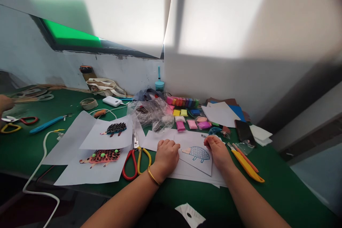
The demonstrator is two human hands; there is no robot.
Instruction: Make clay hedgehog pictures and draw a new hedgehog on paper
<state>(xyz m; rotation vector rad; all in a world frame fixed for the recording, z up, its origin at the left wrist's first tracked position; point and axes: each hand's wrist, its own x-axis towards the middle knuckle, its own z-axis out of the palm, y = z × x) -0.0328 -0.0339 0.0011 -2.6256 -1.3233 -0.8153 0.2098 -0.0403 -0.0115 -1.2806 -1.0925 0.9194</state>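
Observation:
A hedgehog drawing (197,153), with blue spines and legs and a peach face, lies on white paper before me. My left hand (167,156), a gold bangle at its wrist, rests on the paper left of the face. Its fingers are curled in, hiding whatever is inside. On the drawing's right edge is my right hand (217,148), thumb and fingertips pressed together. Anything in that pinch is too small to make out. Left of my left hand lie scissors (136,156) with red and yellow handles.
Two finished-looking hedgehogs, one black-spined (117,129) and one red (103,156), lie on sheets at left. Coloured clay packets (180,125) and a plastic bag (153,112) sit behind. A yellow cutter (247,165) lies at right. Another person's hand (5,103) shows far left.

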